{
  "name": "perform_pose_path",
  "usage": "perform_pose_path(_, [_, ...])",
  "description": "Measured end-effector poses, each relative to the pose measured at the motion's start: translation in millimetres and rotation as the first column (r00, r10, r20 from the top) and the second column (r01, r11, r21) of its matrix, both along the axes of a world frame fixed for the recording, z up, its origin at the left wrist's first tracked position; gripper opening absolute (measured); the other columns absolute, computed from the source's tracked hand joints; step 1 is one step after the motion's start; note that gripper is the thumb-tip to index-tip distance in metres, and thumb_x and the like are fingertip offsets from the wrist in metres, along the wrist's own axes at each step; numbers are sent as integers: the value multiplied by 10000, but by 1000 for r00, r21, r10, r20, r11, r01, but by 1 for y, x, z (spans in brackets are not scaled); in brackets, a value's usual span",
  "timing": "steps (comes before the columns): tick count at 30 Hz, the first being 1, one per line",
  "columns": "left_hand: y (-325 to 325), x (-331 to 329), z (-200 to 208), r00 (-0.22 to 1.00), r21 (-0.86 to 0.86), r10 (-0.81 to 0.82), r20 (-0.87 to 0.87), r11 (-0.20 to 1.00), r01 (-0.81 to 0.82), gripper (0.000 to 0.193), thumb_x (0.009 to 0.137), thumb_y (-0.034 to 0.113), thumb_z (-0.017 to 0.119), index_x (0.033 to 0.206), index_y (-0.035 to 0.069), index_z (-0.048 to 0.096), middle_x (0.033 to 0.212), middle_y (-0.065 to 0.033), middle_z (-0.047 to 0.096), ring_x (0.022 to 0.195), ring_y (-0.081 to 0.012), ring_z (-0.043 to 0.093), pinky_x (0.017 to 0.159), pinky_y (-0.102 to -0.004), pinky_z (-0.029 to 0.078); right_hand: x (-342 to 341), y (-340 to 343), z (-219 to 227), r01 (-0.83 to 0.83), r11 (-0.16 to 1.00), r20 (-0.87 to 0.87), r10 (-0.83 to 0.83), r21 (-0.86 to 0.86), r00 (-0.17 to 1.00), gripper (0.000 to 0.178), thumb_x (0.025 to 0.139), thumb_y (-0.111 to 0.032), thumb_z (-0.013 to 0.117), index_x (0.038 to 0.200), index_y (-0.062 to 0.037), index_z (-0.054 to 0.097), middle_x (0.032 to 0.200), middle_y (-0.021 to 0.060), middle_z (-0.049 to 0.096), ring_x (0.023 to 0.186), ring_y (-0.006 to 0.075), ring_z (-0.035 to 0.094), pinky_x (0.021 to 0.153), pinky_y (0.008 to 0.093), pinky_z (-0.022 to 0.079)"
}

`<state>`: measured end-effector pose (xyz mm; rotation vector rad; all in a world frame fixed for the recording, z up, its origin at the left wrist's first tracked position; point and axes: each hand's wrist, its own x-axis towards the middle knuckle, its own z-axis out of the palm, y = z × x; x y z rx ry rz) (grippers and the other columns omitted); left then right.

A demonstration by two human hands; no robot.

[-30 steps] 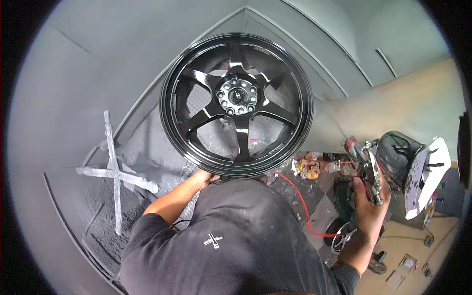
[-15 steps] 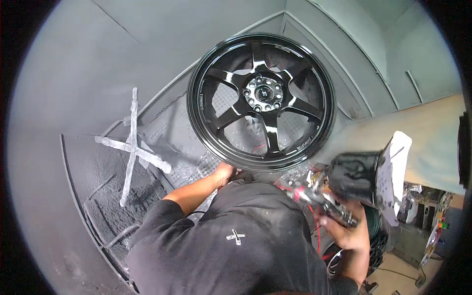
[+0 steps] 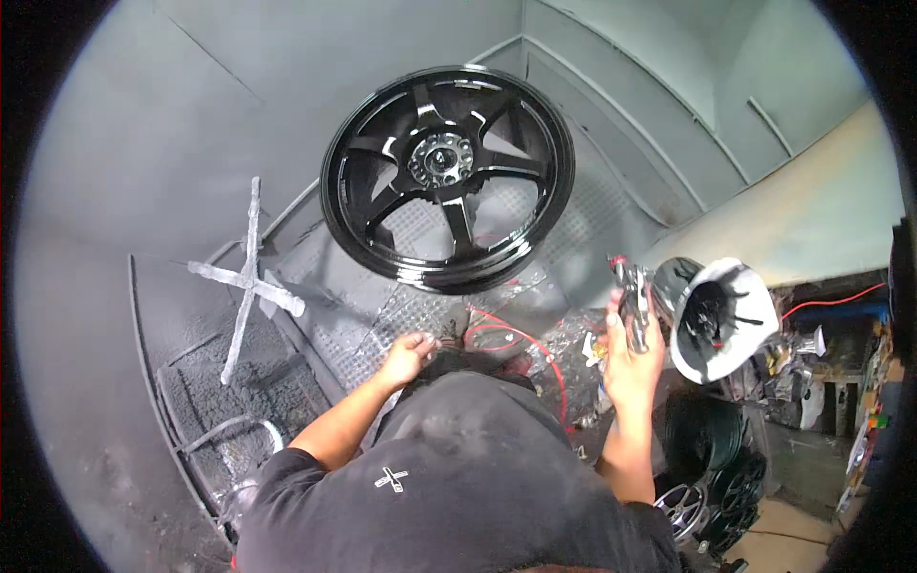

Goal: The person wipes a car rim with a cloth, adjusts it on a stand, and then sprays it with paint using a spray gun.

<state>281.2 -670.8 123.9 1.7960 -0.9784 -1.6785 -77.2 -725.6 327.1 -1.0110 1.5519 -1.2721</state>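
A glossy black spoked car wheel (image 3: 465,215) hangs or stands tilted in front of me, with nothing of its support clearly showing. My right hand (image 3: 630,358) is closed round a spray gun (image 3: 630,296), held upright to the right of the wheel. Beside the gun is a dark cup (image 3: 676,282) whose white, cone-like mouth (image 3: 755,329) is streaked with black and faces me. Below the wheel, apart from its rim, my left hand (image 3: 411,358) is closed near my waist. Whatever its fingers hold is too small to make out.
A red hose (image 3: 549,358) curls over the stained, textured floor. A grey, cross-shaped stand (image 3: 250,280) is at left. Grey walls (image 3: 363,57) enclose the far side. More wheels (image 3: 680,511) and a cluttered shelf (image 3: 841,382) lie at right.
The wheel now appears farther left and more tilted, and my left hand is away from its lower rim. My right hand has raised the spray gun upright; the cup's mouth has turned toward me.
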Motion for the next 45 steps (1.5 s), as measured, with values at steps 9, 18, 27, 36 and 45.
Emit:
perform_pose_path(9, [10,-123,58,834,-554,-402,377,624,551,271,982,250,623,1113,12,633,998,-162,673,924,-300,657,815,-401,511,18,-3,-102,119,981,311,-66,-154,948,534,1018,-101,575,1513,-89,375,1407,92,537,1240,194,557,846,344,584])
perform_pose_path(18, [85,-127,45,763,-399,-598,246,655,642,301,988,223,602,1200,14,645,1089,-202,690,1035,-359,668,931,-429,508,-12,80,-140,448,889,635,-400,93,661,315,1019,-122,587,1326,-180,553,1232,-1,563,1068,162,556,798,431,589])
perform_pose_path(27, [251,-124,18,883,-310,-428,191,828,468,332,956,326,644,1183,84,630,918,-197,703,857,-339,700,757,-441,524,-13,222,-201,500,803,594,-585,325,552,201,1013,-148,590,1214,-149,571,1024,27,578,903,180,575,745,435,587])
perform_pose_path(36, [272,-159,12,849,-252,-451,276,818,517,390,926,341,674,1144,17,663,694,-204,645,658,-333,665,641,-438,488,-28,239,-201,532,800,541,-588,277,602,333,994,-59,575,1304,-130,476,1030,30,553,840,168,556,586,359,583])
perform_pose_path(45, [211,-281,16,749,-171,-550,368,752,636,334,953,267,645,1161,5,648,734,-238,663,698,-399,672,645,-475,483,-158,211,-240,605,683,513,-721,409,466,154,1017,-147,571,1169,-134,545,939,18,559,845,158,567,632,401,578])
